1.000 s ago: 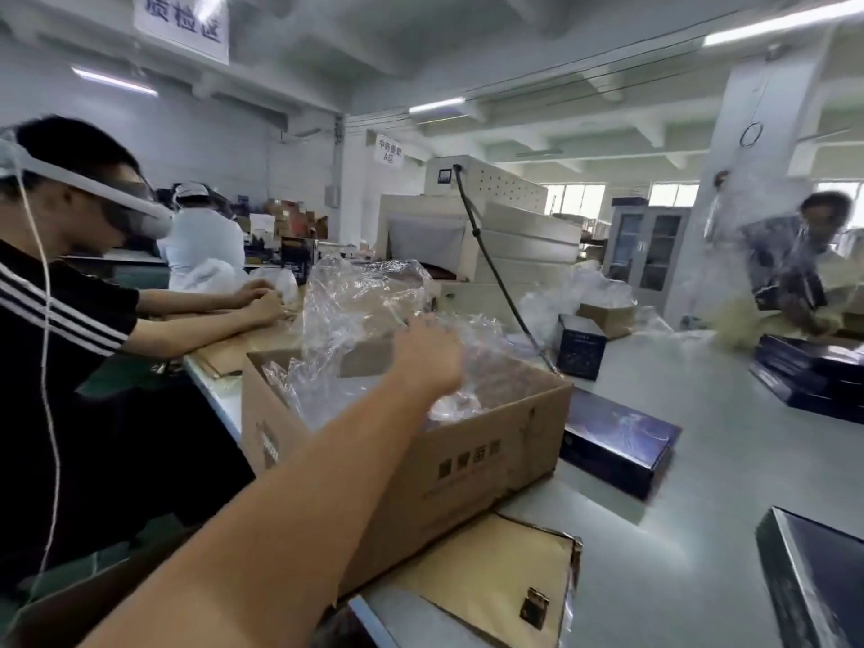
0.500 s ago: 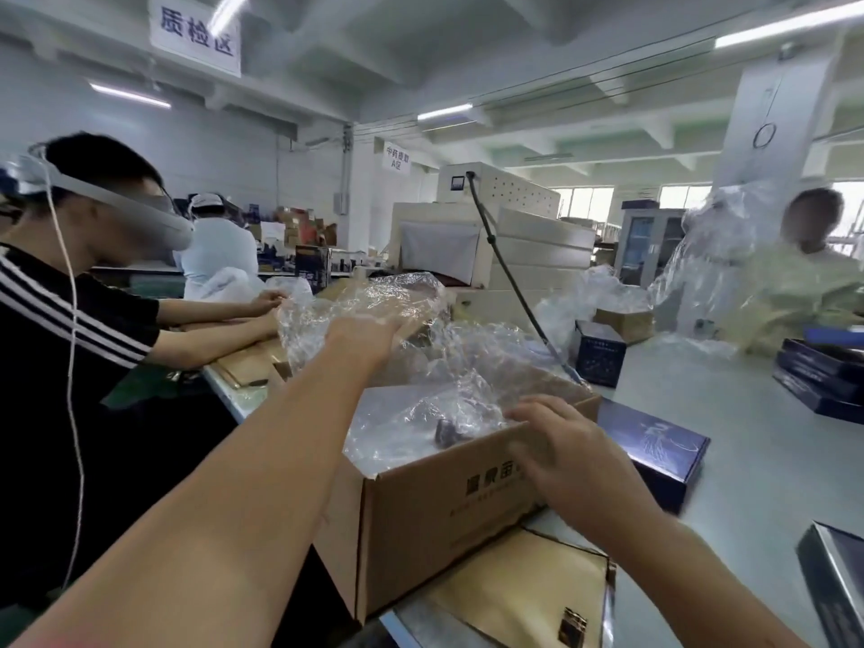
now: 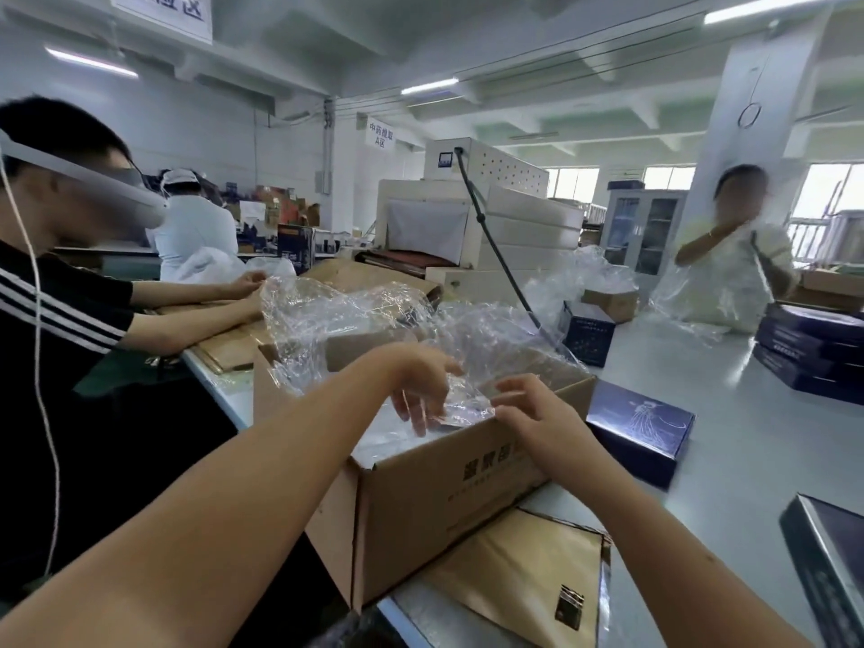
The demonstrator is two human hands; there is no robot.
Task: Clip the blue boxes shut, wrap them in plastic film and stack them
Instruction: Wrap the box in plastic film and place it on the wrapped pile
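Open carton [image 3: 467, 479] under both hands holds crumpled plastic film [image 3: 374, 315]. Fingers of left hand [image 3: 421, 390] spread, touching film; right hand [image 3: 533, 418] curled at film edge, grip unclear. One blue box [image 3: 638, 430] on bench [image 3: 748, 460], just right of right hand.

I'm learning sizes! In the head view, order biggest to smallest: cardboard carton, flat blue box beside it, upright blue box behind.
Largest: cardboard carton
flat blue box
upright blue box, though it sits farther away, so its true size is unsure.
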